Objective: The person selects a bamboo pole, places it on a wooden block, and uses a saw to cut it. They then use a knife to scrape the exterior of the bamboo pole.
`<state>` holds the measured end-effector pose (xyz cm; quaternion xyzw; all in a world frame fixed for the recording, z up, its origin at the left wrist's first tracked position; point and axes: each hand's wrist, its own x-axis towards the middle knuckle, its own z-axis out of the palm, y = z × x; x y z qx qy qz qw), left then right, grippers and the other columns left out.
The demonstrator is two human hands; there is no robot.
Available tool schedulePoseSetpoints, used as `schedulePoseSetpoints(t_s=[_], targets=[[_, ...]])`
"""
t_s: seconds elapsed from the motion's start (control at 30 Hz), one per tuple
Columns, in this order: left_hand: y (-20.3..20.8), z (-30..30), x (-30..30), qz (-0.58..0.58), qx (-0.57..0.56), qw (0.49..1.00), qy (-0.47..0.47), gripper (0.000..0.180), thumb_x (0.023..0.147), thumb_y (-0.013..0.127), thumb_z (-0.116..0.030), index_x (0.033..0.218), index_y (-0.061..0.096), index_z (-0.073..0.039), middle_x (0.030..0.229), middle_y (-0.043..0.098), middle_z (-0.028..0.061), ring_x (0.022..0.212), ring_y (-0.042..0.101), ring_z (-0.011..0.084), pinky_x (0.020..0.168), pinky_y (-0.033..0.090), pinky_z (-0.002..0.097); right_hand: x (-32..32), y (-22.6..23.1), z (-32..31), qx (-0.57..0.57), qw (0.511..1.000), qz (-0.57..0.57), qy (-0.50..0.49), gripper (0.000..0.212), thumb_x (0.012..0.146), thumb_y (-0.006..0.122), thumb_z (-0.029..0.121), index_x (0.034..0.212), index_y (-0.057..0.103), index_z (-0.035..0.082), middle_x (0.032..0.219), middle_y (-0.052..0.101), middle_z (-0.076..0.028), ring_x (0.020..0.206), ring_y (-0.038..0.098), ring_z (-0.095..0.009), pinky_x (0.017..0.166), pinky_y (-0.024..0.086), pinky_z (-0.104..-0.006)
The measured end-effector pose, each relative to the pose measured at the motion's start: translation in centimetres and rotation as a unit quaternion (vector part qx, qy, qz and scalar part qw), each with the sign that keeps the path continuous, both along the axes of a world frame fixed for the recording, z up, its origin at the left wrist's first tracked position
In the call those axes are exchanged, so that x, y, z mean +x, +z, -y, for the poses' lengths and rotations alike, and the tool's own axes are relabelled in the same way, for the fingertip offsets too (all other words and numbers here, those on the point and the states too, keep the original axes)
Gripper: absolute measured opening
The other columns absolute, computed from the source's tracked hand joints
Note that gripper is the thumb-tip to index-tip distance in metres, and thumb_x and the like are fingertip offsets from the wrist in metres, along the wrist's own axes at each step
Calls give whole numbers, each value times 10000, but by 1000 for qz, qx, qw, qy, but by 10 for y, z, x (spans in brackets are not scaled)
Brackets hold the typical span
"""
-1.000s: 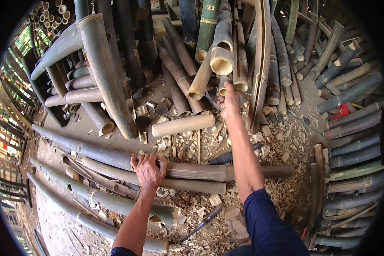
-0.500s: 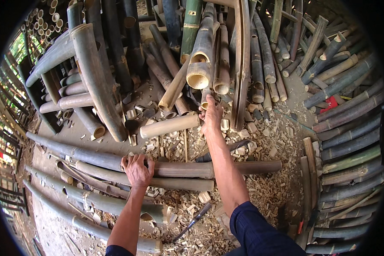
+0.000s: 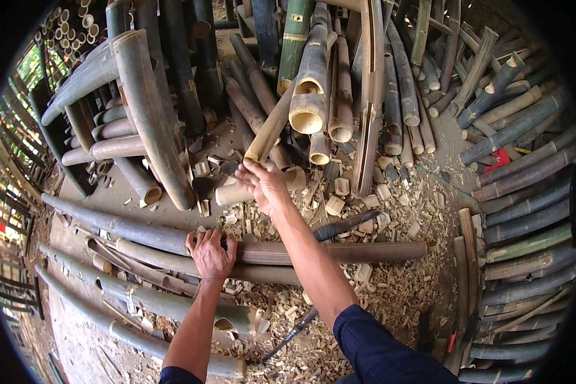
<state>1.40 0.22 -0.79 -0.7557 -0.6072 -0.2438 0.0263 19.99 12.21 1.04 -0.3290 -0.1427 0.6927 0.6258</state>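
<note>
1. Clock directions run from the middle of the view; your hands are apart from each other.
2. Your left hand (image 3: 211, 254), at 8 o'clock, is clamped over the long, round grey-brown bamboo pole (image 3: 259, 253), fingers curled across its top.
3. That pole lies crosswise before you, from 9 o'clock to nearly 4 o'clock.
4. Your right hand (image 3: 265, 187), slightly blurred just off the middle towards 10 o'clock, is at the lower end of the slim, tan, hollow bamboo tube (image 3: 270, 131); you cannot tell whether it grips it.
5. The tube slopes up towards 12 o'clock, its lower end at 11.
6. Behind your right hand, at 9 o'clock, lies the short, pale bamboo cylinder (image 3: 232, 194), partly hidden.
7. At 6 o'clock, a slender tool with a dark handle (image 3: 299, 328) lies among pale, scattered bamboo chips (image 3: 429, 211).
8. At 7 o'clock, a thick grey-green bamboo tube (image 3: 185, 307) has a notched end.
9. Grey and green bamboo poles (image 3: 525, 259) are stacked around 3 to 4 o'clock.
</note>
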Motion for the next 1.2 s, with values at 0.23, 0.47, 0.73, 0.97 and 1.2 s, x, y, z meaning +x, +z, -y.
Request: schedulePoseSetpoints(t_s=[0.23,0.47,0.73,0.97,1.2], targets=[[0,1,-6,-1,15,1000,3,255,908,618,-282,813,697,-59,848,707,125,905,642,323,1046,357,487,13,11,-4,96,983,-44,-148,244,936,723,48,1147,630,-32,1016,732,-160,898,730,-255,839,642,-401],[-2,0,-1,8,-8,1000,0,278,919,608,-309,830,693,-59,863,703,130,938,636,333,1051,352,492,47,16,-17,91,925,-302,-213,166,1029,608,140,1099,660,0,948,718,-114,824,678,-194,752,609,-365],[-5,-1,-5,5,-20,1000,0,283,901,608,-335,879,706,-70,909,710,130,962,631,334,1077,331,508,108,103,5,-8,957,43,-285,253,1070,474,183,866,550,55,632,545,-29,435,458,-94,354,324,-241],[-2,0,-4,-3,-23,1000,4,300,915,596,-340,873,711,-67,899,717,135,954,637,335,1067,339,496,173,159,-37,-29,905,327,-271,296,1049,631,231,883,635,-15,613,582,-27,411,461,-82,340,309,-254],[-3,3,-16,-14,-29,999,28,315,922,607,-350,843,699,-59,889,714,136,956,639,335,1066,335,500,132,95,13,-54,666,696,-264,617,994,589,571,1041,681,-37,919,694,-170,812,674,-273,790,537,-503]])
